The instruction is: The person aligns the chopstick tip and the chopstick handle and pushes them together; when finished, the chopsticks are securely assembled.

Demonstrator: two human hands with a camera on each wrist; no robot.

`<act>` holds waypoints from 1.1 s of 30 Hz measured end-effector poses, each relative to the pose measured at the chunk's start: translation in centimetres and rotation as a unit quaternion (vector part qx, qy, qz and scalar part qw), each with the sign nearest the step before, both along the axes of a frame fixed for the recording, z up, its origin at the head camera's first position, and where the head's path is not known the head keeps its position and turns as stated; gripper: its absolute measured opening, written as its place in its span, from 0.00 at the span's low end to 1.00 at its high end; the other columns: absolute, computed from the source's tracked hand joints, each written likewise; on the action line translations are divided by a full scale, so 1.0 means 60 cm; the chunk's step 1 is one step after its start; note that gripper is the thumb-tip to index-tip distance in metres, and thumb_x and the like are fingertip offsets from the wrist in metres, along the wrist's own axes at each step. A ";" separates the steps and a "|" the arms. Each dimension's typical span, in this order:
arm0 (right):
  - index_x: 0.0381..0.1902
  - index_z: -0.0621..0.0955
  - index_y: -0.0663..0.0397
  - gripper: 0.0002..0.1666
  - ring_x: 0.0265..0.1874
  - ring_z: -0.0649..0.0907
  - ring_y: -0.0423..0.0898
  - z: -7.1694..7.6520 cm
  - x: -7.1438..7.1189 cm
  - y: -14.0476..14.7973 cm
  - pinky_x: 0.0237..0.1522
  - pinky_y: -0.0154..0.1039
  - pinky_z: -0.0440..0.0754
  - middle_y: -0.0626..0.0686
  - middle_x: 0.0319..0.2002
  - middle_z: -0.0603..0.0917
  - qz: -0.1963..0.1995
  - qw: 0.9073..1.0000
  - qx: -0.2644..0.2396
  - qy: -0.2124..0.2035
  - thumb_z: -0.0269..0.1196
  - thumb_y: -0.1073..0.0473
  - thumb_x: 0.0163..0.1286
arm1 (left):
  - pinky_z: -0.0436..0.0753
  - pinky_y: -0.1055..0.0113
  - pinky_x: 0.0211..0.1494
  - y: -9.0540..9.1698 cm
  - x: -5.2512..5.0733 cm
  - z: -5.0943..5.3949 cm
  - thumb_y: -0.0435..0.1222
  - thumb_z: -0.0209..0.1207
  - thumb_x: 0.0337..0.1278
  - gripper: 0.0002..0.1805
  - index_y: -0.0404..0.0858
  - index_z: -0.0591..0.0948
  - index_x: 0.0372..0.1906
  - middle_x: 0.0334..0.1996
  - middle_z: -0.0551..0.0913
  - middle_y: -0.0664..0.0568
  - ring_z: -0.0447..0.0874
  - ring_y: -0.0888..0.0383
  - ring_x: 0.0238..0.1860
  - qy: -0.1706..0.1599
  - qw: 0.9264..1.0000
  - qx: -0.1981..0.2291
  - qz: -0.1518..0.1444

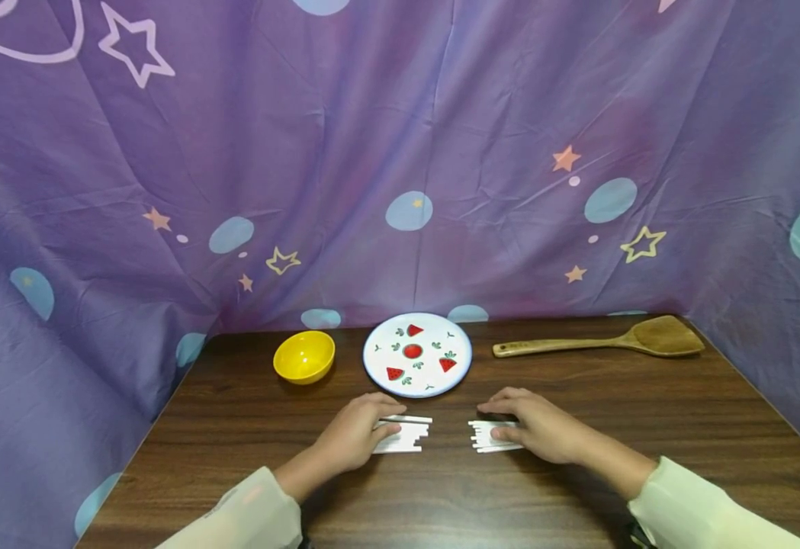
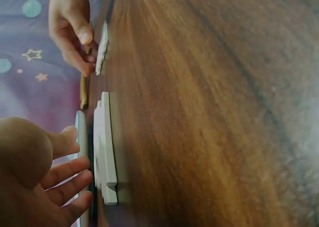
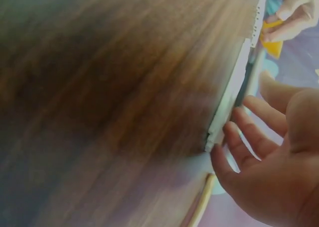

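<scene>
Lying beneath hands [image 1: 355, 433], white sticks [image 1: 403, 439]

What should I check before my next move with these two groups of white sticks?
1. Left hand free: ok, it holds nothing.
2. Right hand free: ok, it holds nothing either.
3. Groups kept apart: ok, bare table shows between the left sticks and right sticks.
4. Facing ends lined up: not ok, staggered in both groups.
5. Plate empty: ok, only printed designs show.
6. Stick count in each group: cannot tell, the hands cover part of both.
</scene>
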State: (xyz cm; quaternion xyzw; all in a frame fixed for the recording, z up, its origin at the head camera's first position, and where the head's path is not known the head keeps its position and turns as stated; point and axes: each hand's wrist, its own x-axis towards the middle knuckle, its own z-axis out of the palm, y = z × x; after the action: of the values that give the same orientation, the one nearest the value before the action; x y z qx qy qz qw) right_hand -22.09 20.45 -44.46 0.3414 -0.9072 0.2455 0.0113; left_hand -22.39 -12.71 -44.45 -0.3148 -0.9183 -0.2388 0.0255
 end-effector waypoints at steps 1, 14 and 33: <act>0.59 0.84 0.56 0.24 0.52 0.83 0.52 -0.001 -0.002 -0.001 0.56 0.53 0.81 0.51 0.52 0.84 -0.003 1.000 -0.007 -0.006 0.68 0.51 0.69 | 0.77 0.51 0.66 0.001 -0.002 -0.001 0.34 0.63 0.69 0.16 0.34 0.86 0.57 0.54 0.87 0.47 0.82 0.48 0.59 0.003 1.000 -0.001 0.000; 0.44 0.90 0.52 0.11 0.32 0.76 0.32 -0.017 -0.016 -0.011 0.35 0.33 0.76 0.40 0.33 0.83 -0.058 0.992 -0.083 -0.069 0.74 0.59 0.62 | 0.80 0.59 0.52 0.006 -0.025 -0.010 0.30 0.65 0.65 0.10 0.34 0.90 0.48 0.39 0.87 0.49 0.83 0.54 0.45 -0.007 1.000 -0.002 -0.002; 0.33 0.88 0.54 0.05 0.27 0.75 0.32 -0.015 -0.029 -0.021 0.32 0.31 0.73 0.42 0.27 0.83 -0.047 0.985 -0.106 -0.129 0.73 0.66 0.59 | 0.77 0.71 0.38 0.012 -0.050 -0.014 0.27 0.69 0.59 0.04 0.37 0.86 0.32 0.27 0.81 0.55 0.75 0.65 0.32 -0.093 0.995 0.044 0.010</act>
State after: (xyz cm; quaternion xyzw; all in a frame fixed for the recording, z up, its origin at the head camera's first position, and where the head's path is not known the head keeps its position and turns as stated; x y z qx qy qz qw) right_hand -23.84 19.21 -45.38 0.2610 -0.8849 0.3816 -0.0576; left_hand -25.36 -12.00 -45.30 -0.2805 -0.9083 -0.3072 -0.0438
